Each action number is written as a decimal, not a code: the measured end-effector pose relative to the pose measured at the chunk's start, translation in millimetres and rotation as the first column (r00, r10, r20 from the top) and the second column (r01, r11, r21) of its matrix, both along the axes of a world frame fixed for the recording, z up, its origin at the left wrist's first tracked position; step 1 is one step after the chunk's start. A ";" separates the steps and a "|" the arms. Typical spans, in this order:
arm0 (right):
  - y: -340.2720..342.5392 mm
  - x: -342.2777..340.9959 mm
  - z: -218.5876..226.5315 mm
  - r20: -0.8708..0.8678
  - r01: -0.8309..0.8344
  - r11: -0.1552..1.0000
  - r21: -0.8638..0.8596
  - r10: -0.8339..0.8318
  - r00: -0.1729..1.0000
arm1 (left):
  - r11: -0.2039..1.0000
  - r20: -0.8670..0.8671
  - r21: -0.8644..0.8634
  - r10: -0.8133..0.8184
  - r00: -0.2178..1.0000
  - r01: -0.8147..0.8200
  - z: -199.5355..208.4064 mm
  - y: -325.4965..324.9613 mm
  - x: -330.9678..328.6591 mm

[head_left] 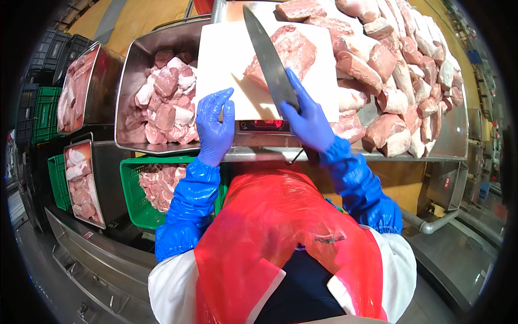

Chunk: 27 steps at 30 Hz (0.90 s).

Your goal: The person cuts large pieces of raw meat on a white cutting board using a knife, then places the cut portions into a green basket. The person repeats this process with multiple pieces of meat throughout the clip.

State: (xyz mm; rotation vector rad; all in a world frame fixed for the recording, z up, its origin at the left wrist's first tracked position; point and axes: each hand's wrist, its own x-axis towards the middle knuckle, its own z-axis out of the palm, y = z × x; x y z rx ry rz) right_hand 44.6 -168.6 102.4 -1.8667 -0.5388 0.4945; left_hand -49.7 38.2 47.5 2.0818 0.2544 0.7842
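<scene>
My right hand (308,117), in a blue glove, grips a large knife (264,51) by its handle, the index finger stretched along the blade. The blade points up and slightly left, passing over a piece of raw meat (295,49); whether it touches the meat I cannot tell. That piece lies on a white cutting board (221,59). At the board's lower left edge my left hand (216,127), gloved too, is empty, with its fingers slightly bent and the thumb apart. Below the board shows a scale's red-lit display (268,125).
Many meat pieces (394,100) are heaped on the steel table to the right. A steel bin (129,92) of meat chunks stands left of the board. Below it sits a green crate (132,186) with meat. Two more meat-filled bins (102,81) stand farther left.
</scene>
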 end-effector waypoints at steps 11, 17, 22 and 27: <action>-145.4 -23.5 22.3 -0.127 -0.424 0.763 -0.487 0.419 0.899 | 0.973 0.036 -0.186 0.148 0.988 -0.139 -16.3 -16.7 -5.3; -103.0 -10.3 49.3 0.066 -0.061 0.992 -0.111 0.068 0.995 | 0.991 -0.022 -0.132 -0.001 1.000 -0.002 -21.5 -22.0 63.2; 30.6 27.8 4.8 0.179 -0.071 0.997 -0.012 0.072 0.981 | 0.920 -0.100 -0.392 -0.052 0.994 0.009 -28.6 4.8 51.8; 88.0 35.1 -17.3 0.208 -0.078 0.837 -0.542 0.224 0.952 | 0.950 -0.054 -0.283 -0.153 0.987 0.132 -38.1 19.1 60.0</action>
